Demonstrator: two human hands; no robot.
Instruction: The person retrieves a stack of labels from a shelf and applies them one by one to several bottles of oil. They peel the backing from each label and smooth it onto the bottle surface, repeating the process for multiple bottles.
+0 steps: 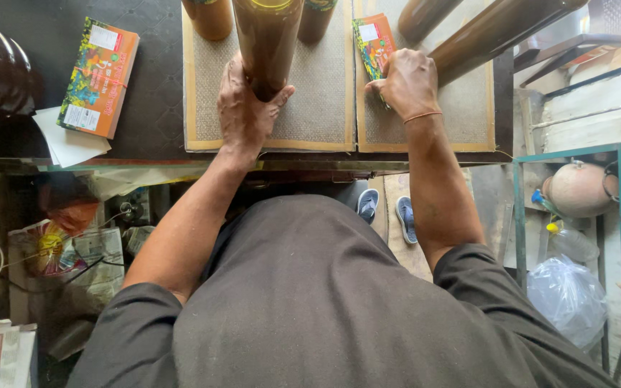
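On the woven mat (325, 108) atop the counter (152, 108), the left hand (244, 111) is cupping the base of a tall brown bottle (267, 43), fingers half-curled, while the right hand (409, 85) is pinching a colourful packet (372, 43) just beside it.

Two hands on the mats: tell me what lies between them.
In the head view, between the left hand on the brown bottle and the right hand on the small printed box lies only woven mat and the seam between two mats.
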